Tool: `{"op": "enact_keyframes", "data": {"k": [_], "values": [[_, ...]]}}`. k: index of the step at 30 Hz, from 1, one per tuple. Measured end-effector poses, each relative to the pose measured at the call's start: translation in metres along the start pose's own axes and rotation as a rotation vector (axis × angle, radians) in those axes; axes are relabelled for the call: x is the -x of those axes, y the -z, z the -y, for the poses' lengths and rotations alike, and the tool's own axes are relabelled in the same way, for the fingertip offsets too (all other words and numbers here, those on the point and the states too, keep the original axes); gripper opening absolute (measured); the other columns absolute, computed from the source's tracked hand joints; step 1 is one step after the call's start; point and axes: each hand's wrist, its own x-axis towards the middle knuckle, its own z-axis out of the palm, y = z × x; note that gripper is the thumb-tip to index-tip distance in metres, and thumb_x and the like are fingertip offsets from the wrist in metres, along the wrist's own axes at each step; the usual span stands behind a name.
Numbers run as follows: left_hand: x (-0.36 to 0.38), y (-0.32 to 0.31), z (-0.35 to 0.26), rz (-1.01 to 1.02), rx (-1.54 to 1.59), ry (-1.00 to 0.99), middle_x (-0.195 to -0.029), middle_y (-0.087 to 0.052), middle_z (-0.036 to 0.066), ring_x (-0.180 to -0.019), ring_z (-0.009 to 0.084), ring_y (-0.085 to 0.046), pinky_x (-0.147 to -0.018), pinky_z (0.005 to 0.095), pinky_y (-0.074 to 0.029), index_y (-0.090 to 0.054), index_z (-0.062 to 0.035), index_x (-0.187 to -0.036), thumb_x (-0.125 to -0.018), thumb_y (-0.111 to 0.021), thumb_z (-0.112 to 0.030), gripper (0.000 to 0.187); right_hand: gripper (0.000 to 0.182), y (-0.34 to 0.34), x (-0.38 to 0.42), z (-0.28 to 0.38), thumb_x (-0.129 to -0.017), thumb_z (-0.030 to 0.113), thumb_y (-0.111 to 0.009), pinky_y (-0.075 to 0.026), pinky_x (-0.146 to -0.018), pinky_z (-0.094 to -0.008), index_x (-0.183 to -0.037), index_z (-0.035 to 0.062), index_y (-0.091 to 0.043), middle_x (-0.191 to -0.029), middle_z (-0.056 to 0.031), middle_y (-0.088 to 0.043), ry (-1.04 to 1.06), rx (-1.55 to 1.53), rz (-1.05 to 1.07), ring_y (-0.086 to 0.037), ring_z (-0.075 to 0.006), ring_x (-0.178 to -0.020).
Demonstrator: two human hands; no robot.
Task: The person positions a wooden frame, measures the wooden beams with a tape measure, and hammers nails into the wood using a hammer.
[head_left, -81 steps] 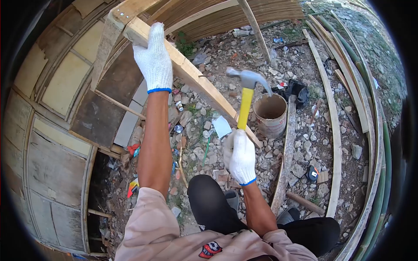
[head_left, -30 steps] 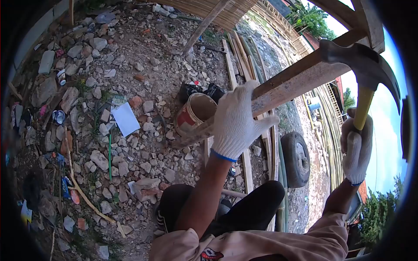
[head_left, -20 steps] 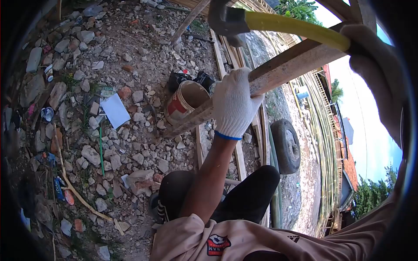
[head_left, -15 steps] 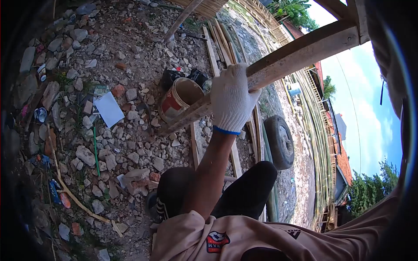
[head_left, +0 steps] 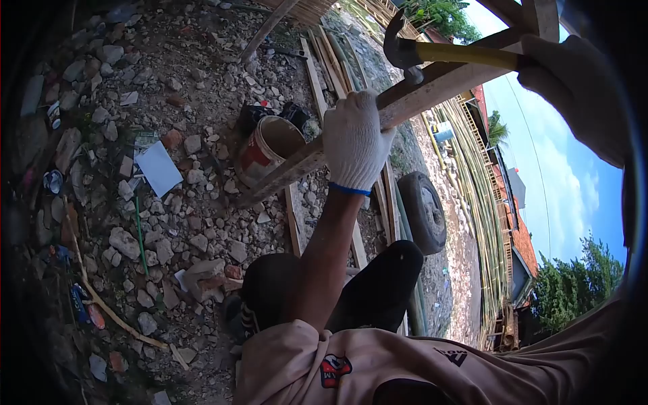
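Left hand (head_left: 354, 138) is clenched around the beam (head_left: 432, 84), whose long axis runs from 8 o'clock up to 2 o'clock. Right hand (head_left: 574, 84) grasps the hammer (head_left: 459, 54) by its yellow handle; the head sits just above the beam, at 1 o'clock from the left hand. Bucket (head_left: 266, 148) stands on the rubble below.

Rubble ground (head_left: 202, 223) w/ bucket (head_left: 264, 150), tyre (head_left: 422, 210), paper (head_left: 159, 169).

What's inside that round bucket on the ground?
The bucket looks empty where its tan inner wall shows. The wooden beam, gripped by the left hand, crosses in front and hides its near rim. The bottom cannot be seen.
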Motion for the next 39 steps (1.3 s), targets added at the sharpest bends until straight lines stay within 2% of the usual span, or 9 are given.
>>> {"op": "enact_keyframes", "data": {"k": [7, 8, 10, 14, 21, 23, 29, 33, 39], "values": [[0.001, 0.0, 0.002, -0.063, 0.026, -0.023, -0.095, -0.065, 0.013, -0.092, 0.0305, -0.067, -0.079, 0.0452, -0.053, -0.058, -0.0051, -0.106, -0.07, -0.087, -0.028, 0.052, 0.032, -0.114, -0.078, -0.188, -0.106, 0.031, -0.052, -0.048, -0.074, -0.0441, -0.119, 0.0035, -0.061, -0.089, -0.014, -0.061, 0.446, -0.286, -1.136, -0.059, -0.0214, -0.083], [0.0, 0.002, 0.002, -0.048, 0.044, 0.002, -0.094, -0.065, 0.013, -0.092, 0.0307, -0.067, -0.08, 0.0451, -0.053, -0.058, -0.0055, -0.104, -0.07, -0.087, -0.029, 0.051, 0.029, -0.095, -0.043, -0.168, -0.106, 0.03, -0.051, -0.042, -0.068, -0.0425, -0.113, 0.0032, -0.062, -0.079, -0.0109, -0.055, 0.32, 0.055, -0.429, -0.053, -0.0225, -0.073], [-0.003, -0.004, 0.001, -0.002, 0.021, 0.007, -0.096, -0.065, 0.013, -0.092, 0.0305, -0.067, -0.08, 0.0448, -0.053, -0.058, -0.0051, -0.105, -0.07, -0.087, -0.029, 0.051, 0.032, -0.085, -0.051, -0.172, -0.105, 0.03, -0.053, -0.043, -0.068, -0.0421, -0.119, 0.0032, -0.062, -0.078, -0.0108, -0.054, 0.252, 0.081, -0.321, -0.053, -0.0231, -0.072], [-0.001, -0.004, 0.001, 0.019, 0.051, 0.018, -0.098, -0.064, 0.013, -0.094, 0.0308, -0.066, -0.081, 0.0454, -0.053, -0.058, -0.0045, -0.106, -0.07, -0.087, -0.028, 0.052, 0.048, -0.11, -0.076, -0.205, -0.108, 0.035, -0.046, -0.046, -0.104, -0.0409, -0.147, 0.0076, -0.046, -0.127, -0.0178, -0.063, 0.331, -0.555, -0.924, -0.061, -0.0217, -0.118], [-0.005, -0.004, -0.001, -0.039, 0.073, 0.002, -0.094, -0.065, 0.017, -0.091, 0.0371, -0.066, -0.083, 0.0481, -0.051, -0.057, -0.0014, -0.102, -0.07, -0.084, -0.017, 0.045, 0.029, -0.099, -0.051, -0.177, -0.107, 0.026, -0.049, -0.041, -0.056, -0.0422, -0.114, -0.0014, -0.057, -0.069, -0.0154, -0.058, 0.448, -0.087, -0.576, -0.054, -0.0245, -0.055], [-0.003, -0.003, 0.0, 0.052, 0.05, 0.022, -0.097, -0.064, 0.015, -0.094, 0.0306, -0.066, -0.083, 0.0447, -0.053, -0.059, -0.0022, -0.101, -0.072, -0.085, -0.028, 0.047, 0.036, -0.116, -0.074, -0.177, -0.107, 0.032, -0.048, -0.043, -0.059, -0.0385, -0.113, -0.0026, -0.057, -0.074, -0.0145, -0.056, 0.467, -0.256, -1.328, -0.053, -0.0177, -0.058], [0.0, 0.008, 0.002, 0.018, 0.07, -0.003, -0.097, -0.065, 0.015, -0.095, 0.0316, -0.067, -0.082, 0.0455, -0.054, -0.061, -0.0011, -0.102, -0.071, -0.086, -0.026, 0.047, 0.029, -0.134, -0.052, -0.165, -0.107, 0.025, -0.047, -0.047, -0.065, -0.0425, -0.116, -0.0012, -0.058, -0.073, -0.0164, -0.062, 0.382, -0.014, -0.426, -0.058, -0.0287, -0.063], [-0.004, -0.002, 0.0, 0.062, 0.047, 0.019, -0.096, -0.064, 0.015, -0.094, 0.0323, -0.067, -0.082, 0.0455, -0.053, -0.06, -0.0015, -0.101, -0.071, -0.086, -0.025, 0.047, 0.036, -0.127, -0.067, -0.179, -0.109, 0.027, -0.043, -0.05, -0.07, -0.0392, -0.126, -0.0017, -0.056, -0.093, -0.0185, -0.065, 0.333, -0.372, -1.169, -0.062, -0.0235, -0.069], [0.0, 0.004, 0.004, 0.019, 0.091, -0.021, -0.096, -0.065, 0.016, -0.095, 0.0332, -0.067, -0.082, 0.0463, -0.054, -0.059, -0.0012, -0.103, -0.07, -0.086, -0.025, 0.049, 0.026, -0.139, -0.044, -0.164, -0.105, 0.025, -0.052, -0.044, -0.062, -0.0446, -0.108, 0.0004, -0.058, -0.073, -0.0184, -0.058, 0.312, -0.088, -0.327, -0.06, -0.0312, -0.066]]}}
